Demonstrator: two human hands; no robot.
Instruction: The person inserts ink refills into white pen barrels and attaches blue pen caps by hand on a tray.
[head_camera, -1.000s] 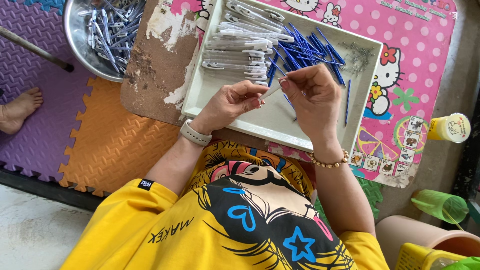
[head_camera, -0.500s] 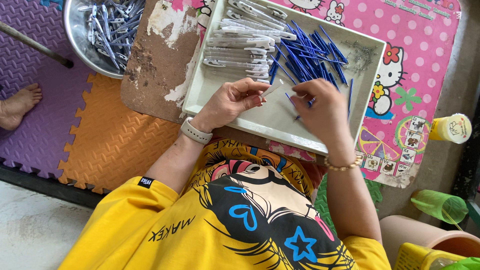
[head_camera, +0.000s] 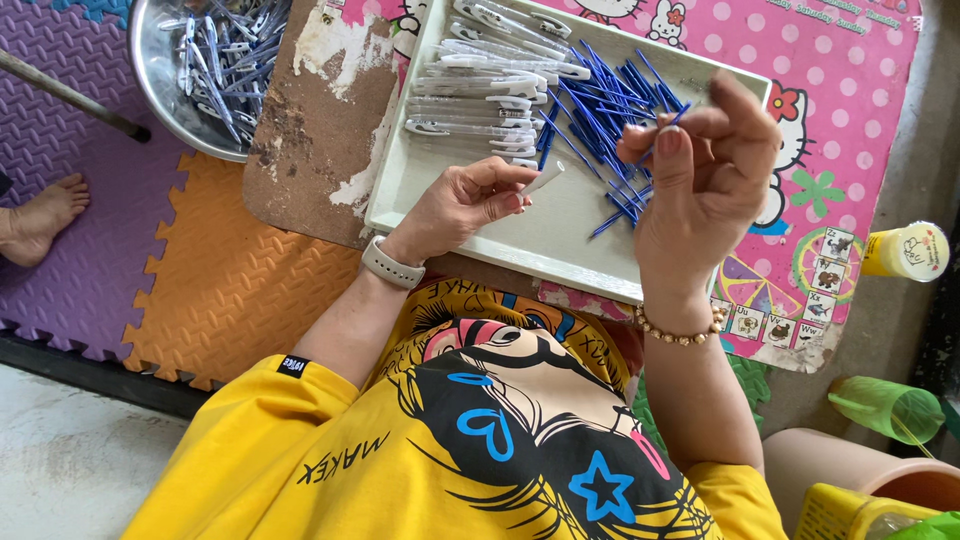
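foam floor mats (head_camera: 230, 290) in purple and orange cover the floor, with a pink cartoon mat (head_camera: 850, 130) further away. on them lies a worn brown board (head_camera: 320, 130), and a white tray (head_camera: 560, 225) rests partly on it. a metal bowl (head_camera: 165, 80) of pen parts stands at the far left. inside the tray are white pen barrels (head_camera: 480, 85) and a pile of blue refills (head_camera: 600, 110). the left hand (head_camera: 465, 200) pinches one white barrel (head_camera: 543, 178) above the tray. the right hand (head_camera: 705, 175) is raised and grips one thin blue refill (head_camera: 672, 118) between fingertips.
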